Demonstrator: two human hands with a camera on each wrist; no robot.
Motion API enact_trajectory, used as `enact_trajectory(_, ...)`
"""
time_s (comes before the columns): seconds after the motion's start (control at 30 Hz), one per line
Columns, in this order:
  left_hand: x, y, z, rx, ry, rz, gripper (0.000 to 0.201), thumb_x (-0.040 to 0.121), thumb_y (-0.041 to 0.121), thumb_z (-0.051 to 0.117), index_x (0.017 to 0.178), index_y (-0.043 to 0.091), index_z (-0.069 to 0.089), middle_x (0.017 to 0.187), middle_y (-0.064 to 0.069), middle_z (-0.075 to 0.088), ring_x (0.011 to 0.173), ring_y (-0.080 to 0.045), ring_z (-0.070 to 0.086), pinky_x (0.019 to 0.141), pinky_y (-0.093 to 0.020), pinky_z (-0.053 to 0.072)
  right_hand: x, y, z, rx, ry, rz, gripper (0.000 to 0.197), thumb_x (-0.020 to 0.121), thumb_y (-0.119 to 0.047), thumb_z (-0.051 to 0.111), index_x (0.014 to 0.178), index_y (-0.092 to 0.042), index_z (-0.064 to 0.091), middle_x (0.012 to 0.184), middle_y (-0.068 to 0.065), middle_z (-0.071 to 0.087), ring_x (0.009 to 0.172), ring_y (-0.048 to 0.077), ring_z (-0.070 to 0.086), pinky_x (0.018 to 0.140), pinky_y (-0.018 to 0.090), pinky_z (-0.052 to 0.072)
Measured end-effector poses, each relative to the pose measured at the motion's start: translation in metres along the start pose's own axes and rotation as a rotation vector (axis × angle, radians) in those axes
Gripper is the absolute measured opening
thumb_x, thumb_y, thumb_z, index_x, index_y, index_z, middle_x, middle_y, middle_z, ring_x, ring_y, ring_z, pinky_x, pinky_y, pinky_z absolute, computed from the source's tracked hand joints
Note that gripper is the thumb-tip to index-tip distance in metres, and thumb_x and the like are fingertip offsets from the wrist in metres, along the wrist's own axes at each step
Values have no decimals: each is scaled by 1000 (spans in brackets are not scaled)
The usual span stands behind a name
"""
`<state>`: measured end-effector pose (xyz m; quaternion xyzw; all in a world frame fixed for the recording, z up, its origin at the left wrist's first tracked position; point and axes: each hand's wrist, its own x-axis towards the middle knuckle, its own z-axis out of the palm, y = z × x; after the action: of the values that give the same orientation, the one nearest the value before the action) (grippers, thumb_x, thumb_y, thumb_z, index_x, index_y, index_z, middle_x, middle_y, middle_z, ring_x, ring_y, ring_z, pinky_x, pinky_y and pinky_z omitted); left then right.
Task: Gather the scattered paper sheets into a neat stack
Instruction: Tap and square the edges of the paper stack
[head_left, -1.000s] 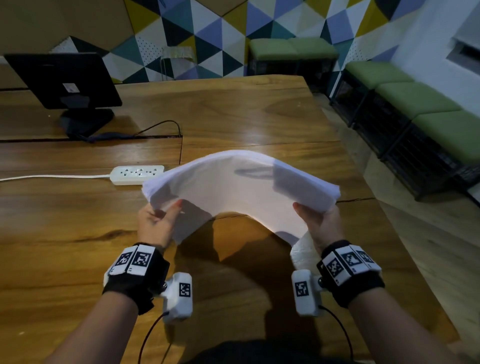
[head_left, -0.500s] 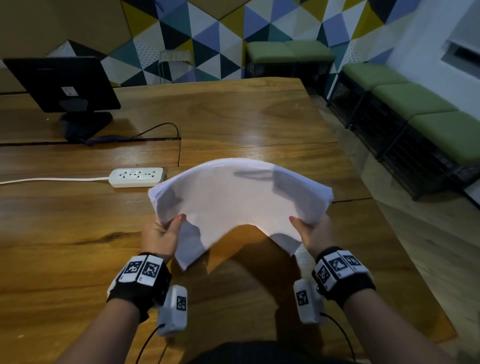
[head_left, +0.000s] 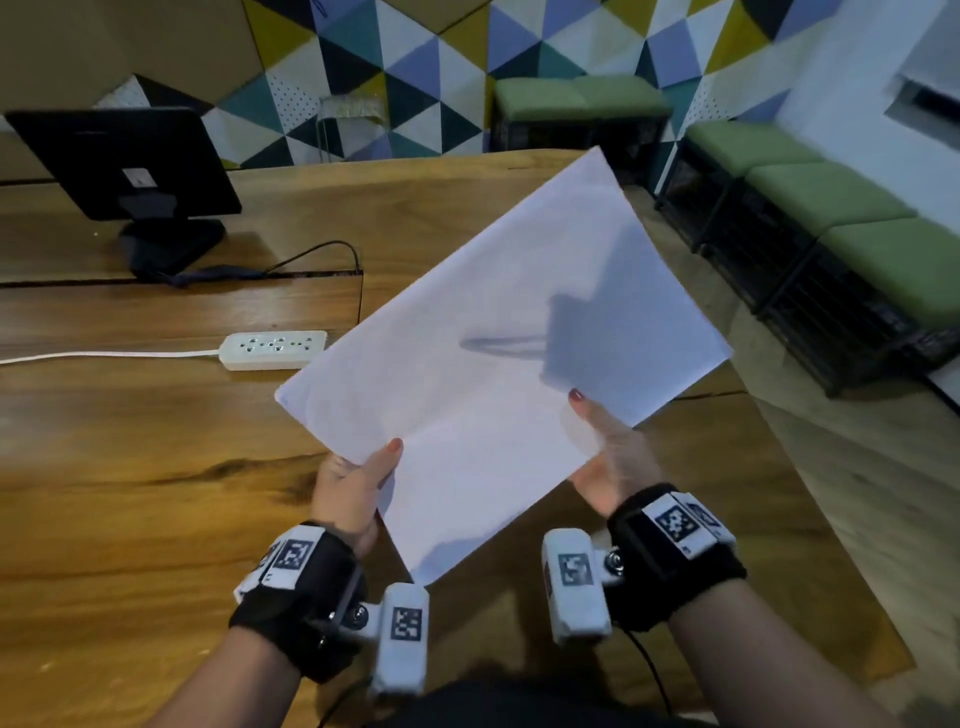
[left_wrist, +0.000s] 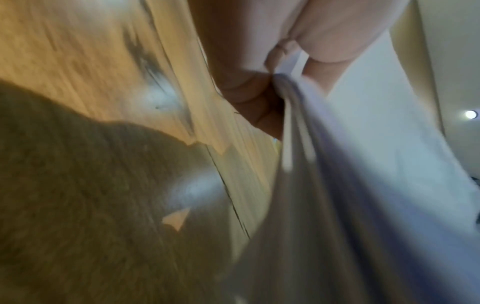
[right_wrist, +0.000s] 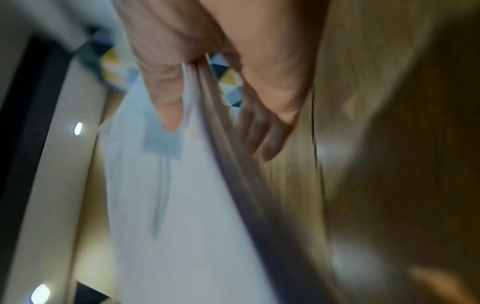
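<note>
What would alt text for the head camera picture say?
Two hands, left hand and right hand, hold a stack of white paper sheets tilted above a wooden table. A white power strip lies behind.

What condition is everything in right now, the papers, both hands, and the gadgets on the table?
Paper sheets: gathered into one bundle, held up off the table, turned diagonally.
Left hand: grips the bundle's near left edge, thumb on top.
Right hand: grips the near right edge, thumb on top.
Power strip: lying flat on the table, nothing plugged into its sockets.
Monitor: upright on its stand, its back towards us.
Table: wooden, with the strip and monitor resting on it.
</note>
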<state>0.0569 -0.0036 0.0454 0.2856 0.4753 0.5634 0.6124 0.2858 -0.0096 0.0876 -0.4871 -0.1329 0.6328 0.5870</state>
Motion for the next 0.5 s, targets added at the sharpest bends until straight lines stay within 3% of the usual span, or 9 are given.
enact_trajectory(0.07, -4, -2, 4, -47, -24, -23, 80, 29, 37, 90, 102, 14, 65, 89, 6, 77, 86, -16, 72, 67, -24, 58, -2, -8, 6, -1, -37, -33, 37, 77, -2, 63, 112, -11, 61, 109, 13, 70, 99, 31, 67, 84, 47, 54)
enact_trajectory(0.13, -2, 0, 3, -44, -25, -39, 53, 49, 23, 87, 96, 14, 65, 87, 4, 77, 82, -16, 72, 65, -23, 59, 0, -21, 9, -54, -14, -111, 35, 77, 2, 63, 111, -4, 60, 103, 13, 71, 93, 31, 68, 82, 46, 55)
enact_trajectory(0.17, 1, 6, 2, -45, 6, -48, 31, 66, 11, 77, 94, 14, 65, 87, 3, 77, 80, -15, 71, 65, -24, 60, 0, -27, 12, -86, 3, -152, 36, 76, 3, 65, 112, 0, 59, 105, 14, 69, 97, 33, 66, 88, 49, 53)
enact_trajectory(0.2, 4, 15, 0, -40, 32, -48, 22, 77, 3, 65, 95, 15, 64, 88, 3, 77, 77, -14, 71, 65, -25, 60, 2, -33, 12, -119, 21, -199, 32, 76, 4, 65, 108, 1, 60, 105, 15, 68, 100, 35, 64, 93, 50, 49)
enact_trajectory(0.27, 15, 38, -9, 59, -14, 19, 30, 83, 0, 56, 106, 19, 60, 79, 6, 76, 67, -10, 69, 58, -24, 58, -1, -44, 14, -225, -3, -337, 21, 79, 8, 60, 93, -8, 62, 95, 9, 67, 96, 30, 63, 95, 45, 48)
enact_trajectory(0.33, 21, 63, -6, 298, -118, 115, 40, 80, 2, 60, 116, 20, 56, 69, 8, 75, 65, -6, 68, 61, -21, 56, -5, -55, 18, -385, -72, -491, 29, 79, 13, 56, 82, -15, 62, 81, -3, 70, 84, 17, 63, 85, 36, 51)
enact_trajectory(0.4, 22, 83, 9, 470, -234, 185, 48, 74, 8, 67, 119, 16, 54, 69, 7, 75, 71, -5, 70, 68, -20, 55, -7, -59, 23, -492, -124, -545, 31, 80, 14, 55, 76, -16, 63, 64, -14, 71, 69, 2, 64, 70, 22, 54)
enact_trajectory(0.47, 21, 96, 32, 553, -267, 255, 44, 71, 10, 72, 113, 12, 58, 74, 4, 74, 75, -5, 71, 62, -14, 53, -9, -57, 28, -579, -138, -584, 24, 81, 13, 55, 73, -9, 62, 55, -20, 67, 57, -6, 60, 56, 12, 49)
enact_trajectory(0.5, 22, 99, 41, 585, -244, 321, 32, 72, 10, 73, 102, 15, 62, 77, 8, 70, 75, 2, 69, 60, -8, 50, -11, -55, 31, -602, -153, -602, 18, 82, 12, 54, 76, -4, 62, 52, -19, 66, 54, -8, 59, 51, 9, 47)
